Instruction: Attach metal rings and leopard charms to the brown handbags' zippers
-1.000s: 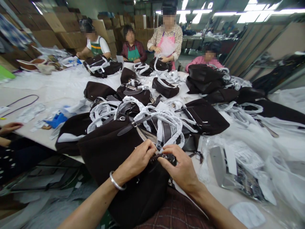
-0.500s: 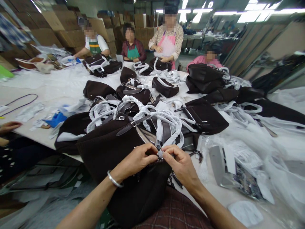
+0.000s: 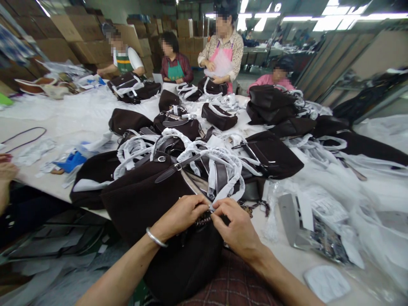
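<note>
A large dark brown bag (image 3: 143, 191) lies over the table edge and the person's lap, its zipped opening showing a beige lining. At that opening my left hand (image 3: 185, 214), with a silver bangle at the wrist, pinches something too small to make out. My right hand (image 3: 234, 223) is closed right beside it, thumb and fingertips together on a small piece at the bag's edge. The fingertips of both hands nearly touch. White-wrapped straps (image 3: 228, 163) loop just beyond them. A beaded chain shows between the hands and the bag.
More dark bags (image 3: 274, 155) are heaped across the table. At right sits a grey box (image 3: 290, 221) with plastic-wrapped metal parts. A blue object (image 3: 72, 161) lies at left, near another person's hand (image 3: 8, 168). Several people stand or sit across the table, with cartons (image 3: 86, 34) behind.
My right hand has turned slightly, its fingers closer to my left hand. More of the beaded chain shows. The other person's hand at left has risen. The view has shifted slightly.
</note>
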Demonstrator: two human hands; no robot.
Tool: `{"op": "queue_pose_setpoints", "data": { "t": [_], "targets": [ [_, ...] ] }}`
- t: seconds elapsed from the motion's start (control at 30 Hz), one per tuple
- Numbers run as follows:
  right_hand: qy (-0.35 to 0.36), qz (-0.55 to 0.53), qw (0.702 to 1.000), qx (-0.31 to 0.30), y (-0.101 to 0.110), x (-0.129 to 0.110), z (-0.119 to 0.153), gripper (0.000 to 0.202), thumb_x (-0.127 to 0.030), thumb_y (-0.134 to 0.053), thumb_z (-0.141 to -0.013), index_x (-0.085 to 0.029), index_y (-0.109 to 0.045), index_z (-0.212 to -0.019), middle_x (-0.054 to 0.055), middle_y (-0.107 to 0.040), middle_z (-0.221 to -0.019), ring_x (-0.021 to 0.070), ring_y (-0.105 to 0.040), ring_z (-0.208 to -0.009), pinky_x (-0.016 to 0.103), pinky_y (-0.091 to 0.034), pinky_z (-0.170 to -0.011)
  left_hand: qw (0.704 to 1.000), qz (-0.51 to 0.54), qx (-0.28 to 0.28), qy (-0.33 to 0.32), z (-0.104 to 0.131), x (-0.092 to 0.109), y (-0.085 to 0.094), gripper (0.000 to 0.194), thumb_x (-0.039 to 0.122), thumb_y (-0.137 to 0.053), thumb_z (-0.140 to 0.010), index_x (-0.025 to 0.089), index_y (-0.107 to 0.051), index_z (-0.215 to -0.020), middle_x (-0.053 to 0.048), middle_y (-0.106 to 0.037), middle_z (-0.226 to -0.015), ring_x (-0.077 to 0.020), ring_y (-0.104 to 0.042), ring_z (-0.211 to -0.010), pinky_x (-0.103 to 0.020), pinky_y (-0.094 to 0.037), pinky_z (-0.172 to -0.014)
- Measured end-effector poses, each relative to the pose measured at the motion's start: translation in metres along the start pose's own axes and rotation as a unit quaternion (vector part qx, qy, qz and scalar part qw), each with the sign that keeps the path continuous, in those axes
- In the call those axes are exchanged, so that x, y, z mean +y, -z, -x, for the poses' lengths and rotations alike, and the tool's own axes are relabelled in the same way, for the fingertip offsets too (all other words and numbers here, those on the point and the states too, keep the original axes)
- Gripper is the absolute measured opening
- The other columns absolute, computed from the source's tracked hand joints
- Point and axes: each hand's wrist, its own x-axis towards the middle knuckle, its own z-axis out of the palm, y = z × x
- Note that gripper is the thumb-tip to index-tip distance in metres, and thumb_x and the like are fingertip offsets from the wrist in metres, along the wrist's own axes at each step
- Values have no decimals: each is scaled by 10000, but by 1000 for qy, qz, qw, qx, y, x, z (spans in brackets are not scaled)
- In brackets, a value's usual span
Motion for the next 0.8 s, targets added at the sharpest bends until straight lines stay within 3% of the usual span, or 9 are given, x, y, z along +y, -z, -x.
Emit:
{"op": "queue_pose_setpoints", "data": {
  "t": [0.2, 0.37, 0.53, 0.8],
  "targets": [
    [25, 53, 997, -40, -2, -7, -2, 148, -108, -507, -937, -190, -567, -829, 73, -620, -955, 216, -558, -930, 400, -460, -853, 996, 88, 14, 11, 3, -2, 4, 155, 212, -529, -875, 187, -669, -935, -7, -702, -919, -163, -629, -859, -235, -459, -810],
    [49, 82, 995, -26, -4, -11, -2, 143, -74, -531, -903, -181, -554, -811, 93, -610, -1016, 225, -552, -966, 408, -462, -876, 989, 143, 1, 27, 0, -12, 3, 183, 258, -524, -872, 163, -655, -957, -24, -677, -926, -169, -599, -858, -248, -459, -806],
    [61, 97, 992, -51, -6, -14, -5, 155, -42, -514, -877, -171, -578, -819, 101, -620, -1022, 238, -556, -982, 420, -472, -877, 980, 194, -27, 39, -2, -21, -1, 177, 278, -539, -849, 150, -633, -928, -19, -644, -888, -155, -565, -821, -243, -447, -774],
    [34, 114, 990, -77, -9, -15, -10, 175, -22, -533, -827, -170, -590, -753, 91, -632, -935, 238, -573, -912, 399, -489, -826, 974, 214, -46, 60, -2, -16, -1, 165, 264, -537, -822, 147, -618, -907, 6, -608, -820, -133, -535, -747, -241, -431, -734]
  ]
}}
